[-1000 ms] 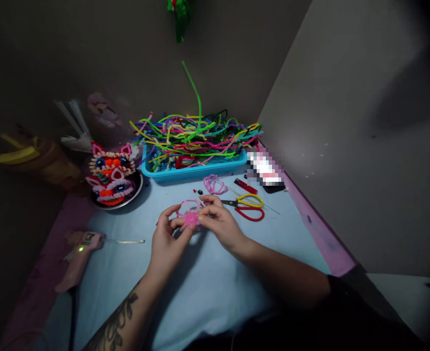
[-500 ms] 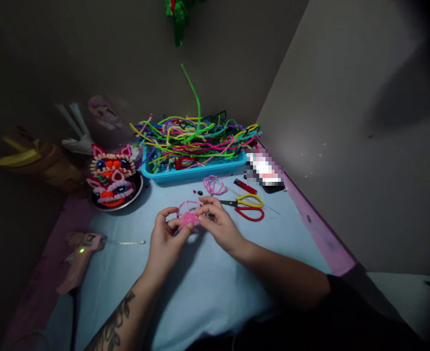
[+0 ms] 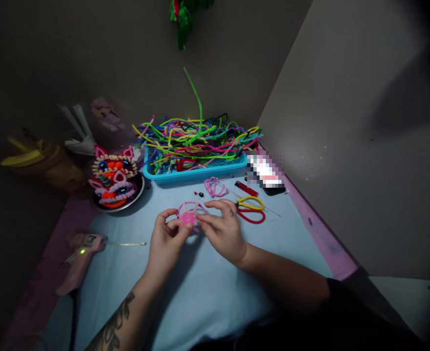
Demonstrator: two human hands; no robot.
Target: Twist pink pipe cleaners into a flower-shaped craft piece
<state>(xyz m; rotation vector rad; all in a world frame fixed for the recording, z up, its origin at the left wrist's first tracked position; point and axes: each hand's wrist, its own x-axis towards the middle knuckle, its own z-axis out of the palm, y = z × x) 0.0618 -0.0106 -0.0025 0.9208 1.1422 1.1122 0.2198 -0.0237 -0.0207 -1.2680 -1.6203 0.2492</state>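
Observation:
Both hands meet over the middle of the light blue table (image 3: 200,292). My left hand (image 3: 166,239) pinches a small pink pipe-cleaner flower (image 3: 188,218) from the left, thumb and fingers curled on it. My right hand (image 3: 224,229) grips the same piece from the right, fingertips closed on its loops. The flower sits just above the tabletop between the two hands.
Behind the hands, a blue tray (image 3: 196,173) holds a heap of coloured pipe cleaners. Loose pink loops (image 3: 214,186), scissors (image 3: 250,209) and a red lighter (image 3: 246,188) lie to the right. A pipe-cleaner lion head on a plate (image 3: 114,180) stands left. A pink glue gun (image 3: 81,256) lies front left.
My right hand has turned slightly, its fingers shifting over the flower's right side. The left hand keeps its pinch. The view has tilted a little.

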